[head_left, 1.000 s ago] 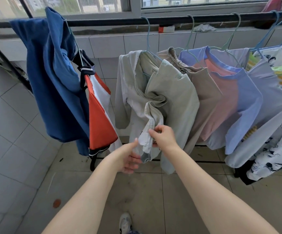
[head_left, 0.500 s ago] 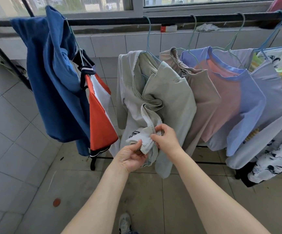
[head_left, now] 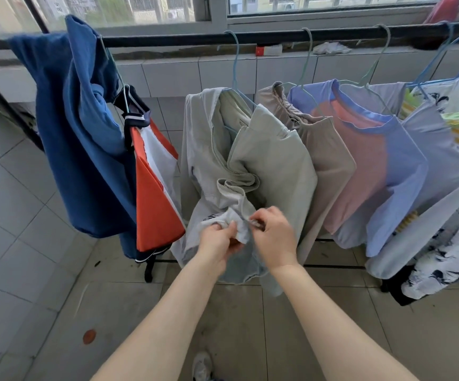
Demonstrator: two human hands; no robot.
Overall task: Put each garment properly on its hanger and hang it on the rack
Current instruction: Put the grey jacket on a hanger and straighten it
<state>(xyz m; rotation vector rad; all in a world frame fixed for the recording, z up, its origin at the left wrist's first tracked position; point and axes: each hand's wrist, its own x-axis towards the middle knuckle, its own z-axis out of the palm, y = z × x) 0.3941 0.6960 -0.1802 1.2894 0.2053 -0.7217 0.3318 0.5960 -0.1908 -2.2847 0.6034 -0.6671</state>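
Observation:
A pale grey-green zip jacket [head_left: 275, 166] hangs on a light blue hanger [head_left: 235, 64] from the black rack bar [head_left: 181, 41], its front open and bunched. My left hand [head_left: 217, 240] grips the jacket's lower left front edge. My right hand [head_left: 273, 232] pinches the right front edge at the zipper's bottom end, close beside the left hand. To the right hang a beige garment [head_left: 327, 160], a pink and lilac shirt [head_left: 371, 160] and a grey-lilac top [head_left: 442, 166]. Left of the jacket hang a blue garment [head_left: 82, 138] and an orange and white one [head_left: 154, 204].
A black-and-white patterned garment [head_left: 448, 248] hangs low at the far right. Behind the rack are a tiled sill [head_left: 195, 70] and a window. The rack's black foot [head_left: 148, 268] stands on the tiled floor. My shoe [head_left: 202, 367] shows at the bottom.
My left hand rose from open below the jacket and took hold of the lower left front edge. Both hands now hold the two zipper edges together.

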